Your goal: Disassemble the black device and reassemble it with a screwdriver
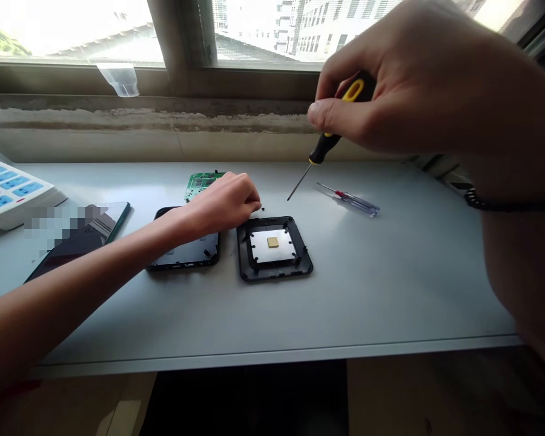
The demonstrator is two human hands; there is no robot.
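Opened up on a pale grey desk [367, 284] beneath a window, seen from my remote seat at the head camera: one black frame-shaped casing half [275, 272] serves as the landmark, its white pad [258, 248] carrying one gold square [273, 242]. The right hand [404, 91] clenches one black-and-yellow screwdriver [329, 143] between thumb and fingers, its tip angled down, held up just behind the casing half and touching nothing. The left hand [222, 203] hangs just left of the landmark, over a second black casing half [186, 254], its fingers loosely curled; I cannot tell whether they pinch anything. Behind that hand lies one green circuit board [202, 184]. Tiny black screws [262, 208] sit just behind the landmark, at least two, too small to count with certainty. To the landmark's right lies one clear-handled screwdriver [352, 200]; well left are one phone [111, 224] and one white keypad unit [9, 194]. The step in hand appears to be screw work on this opened device; the next move, I judge, calls for careful placing of the fine tip.
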